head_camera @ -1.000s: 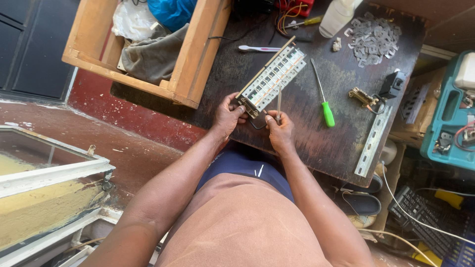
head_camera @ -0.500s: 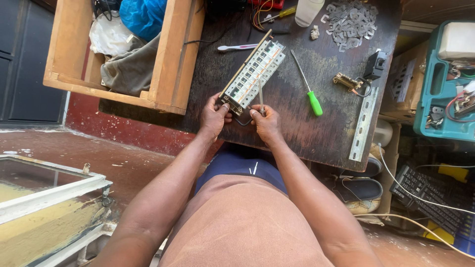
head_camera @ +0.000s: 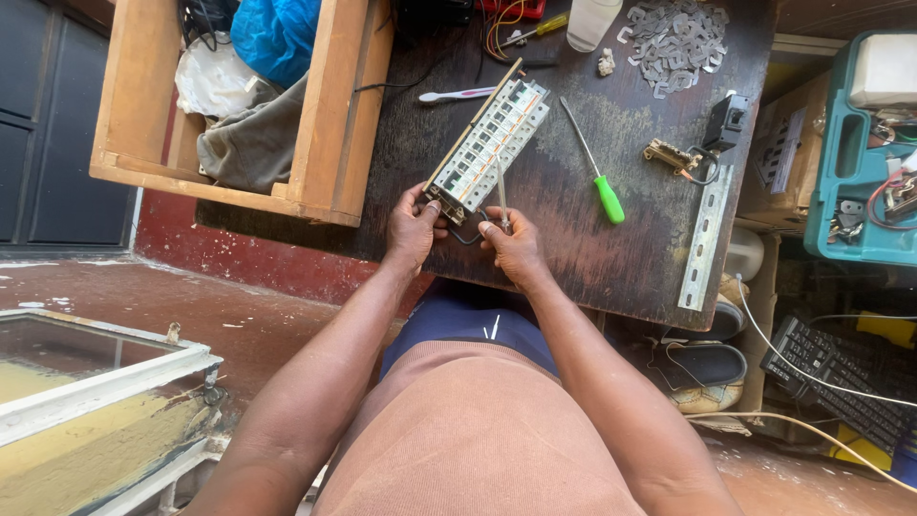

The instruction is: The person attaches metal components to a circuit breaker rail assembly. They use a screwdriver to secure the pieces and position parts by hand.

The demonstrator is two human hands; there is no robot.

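Left hand [head_camera: 413, 232] grips the near end of a long white row of circuit breakers on a rail [head_camera: 489, 141], lying diagonally near the dark wooden desk's [head_camera: 611, 258] front edge. Right hand [head_camera: 513, 246] pinches a thin metal-shafted screwdriver [head_camera: 501, 194] against it. Green-handled screwdriver [head_camera: 594, 164] lies just right.

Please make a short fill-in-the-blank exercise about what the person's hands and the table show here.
1. The left hand grips the near end of the long row of white circuit ______.
2. The right hand holds a thin metal tool against that row.
3. The loose screwdriver has a ______ handle.
4. The dark wooden table carries a pile of small ______ metal pieces.

Missing words: breakers; green; grey
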